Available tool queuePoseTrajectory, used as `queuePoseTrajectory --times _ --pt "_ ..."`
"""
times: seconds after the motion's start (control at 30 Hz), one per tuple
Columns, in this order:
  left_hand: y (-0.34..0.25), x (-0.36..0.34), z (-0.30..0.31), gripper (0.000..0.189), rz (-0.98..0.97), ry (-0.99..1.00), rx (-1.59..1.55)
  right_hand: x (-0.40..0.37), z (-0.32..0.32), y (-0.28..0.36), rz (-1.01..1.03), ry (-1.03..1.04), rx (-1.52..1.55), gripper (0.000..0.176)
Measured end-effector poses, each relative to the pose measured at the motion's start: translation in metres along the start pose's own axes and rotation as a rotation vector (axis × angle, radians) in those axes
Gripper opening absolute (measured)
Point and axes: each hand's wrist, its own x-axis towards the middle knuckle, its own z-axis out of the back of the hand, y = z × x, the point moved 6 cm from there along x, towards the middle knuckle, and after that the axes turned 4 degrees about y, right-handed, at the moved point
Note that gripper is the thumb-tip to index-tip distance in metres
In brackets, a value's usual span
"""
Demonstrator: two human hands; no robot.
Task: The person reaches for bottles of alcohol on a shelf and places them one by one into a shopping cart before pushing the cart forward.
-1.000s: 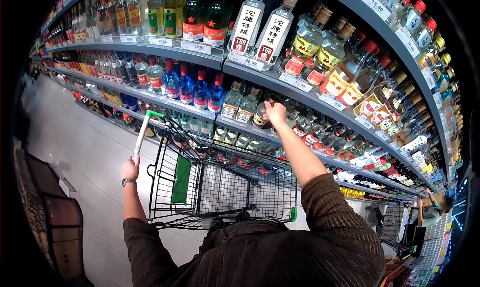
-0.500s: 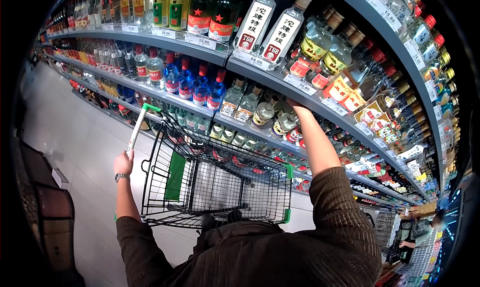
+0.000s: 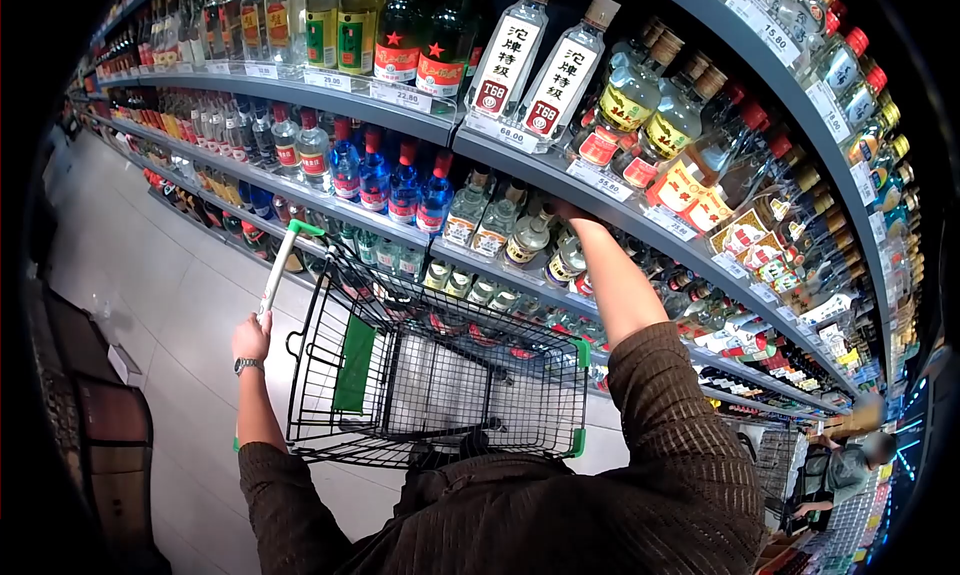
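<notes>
My left hand [image 3: 251, 339], with a watch at its wrist, is wrapped round the white handle bar of a black wire shopping cart [image 3: 440, 395] with green corners. My right hand [image 3: 570, 213] reaches in under the upper shelf, among clear glass liquor bottles. Close beside it stand a round-bodied bottle [image 3: 528, 238] with a pale label and a similar bottle [image 3: 566, 259], partly covered by my forearm. The shelf edge and shadow hide my right fingers, so I cannot see whether they grip a bottle.
Curved shelves [image 3: 400, 227] packed with bottles run across the front and right. Price tags line the upper shelf edge [image 3: 510, 133]. At the lower right a person [image 3: 846, 470] stands near another cart [image 3: 772, 465]. Dark display boxes [image 3: 105, 415] stand at the left beside the tiled floor [image 3: 190, 375].
My right hand has shifted slightly left along the shelf, towards the round-bodied bottle. My left hand keeps its hold on the cart handle. The view has shifted a little.
</notes>
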Motion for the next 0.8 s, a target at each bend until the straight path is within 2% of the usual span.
queuePoseTrajectory --times 0.1,0.33,0.5,0.53,0.57,0.6,0.7,0.8 --pt "0.001 0.000 -0.001 0.054 -0.014 -0.037 0.008 0.000 0.005 -0.001 0.008 -0.010 -0.045 0.049" --pt "0.005 0.004 -0.006 0.055 0.014 0.029 0.011 -0.032 0.033 -0.032 -0.009 -0.017 0.013 0.053" --pt "0.006 0.007 -0.008 0.057 0.028 0.048 0.012 -0.079 0.020 -0.064 -0.090 0.123 0.155 0.056" --pt "0.005 0.006 -0.007 0.057 0.026 0.049 0.016 -0.091 0.024 -0.055 -0.107 0.165 0.040 0.057" --pt "0.003 0.006 -0.005 0.056 0.022 0.048 0.021 -0.103 0.033 -0.045 -0.081 0.166 -0.370 0.055" --pt "0.003 0.007 -0.006 0.056 0.014 0.040 0.029 -0.105 0.026 -0.047 -0.191 0.401 -0.214 0.064" --pt "0.005 0.009 -0.006 0.056 -0.005 0.005 0.045 -0.102 0.005 -0.059 -0.296 0.437 -0.100 0.062" --pt "0.005 0.007 -0.006 0.056 -0.011 -0.010 0.047 -0.098 0.001 -0.058 -0.259 0.413 -0.065 0.062"
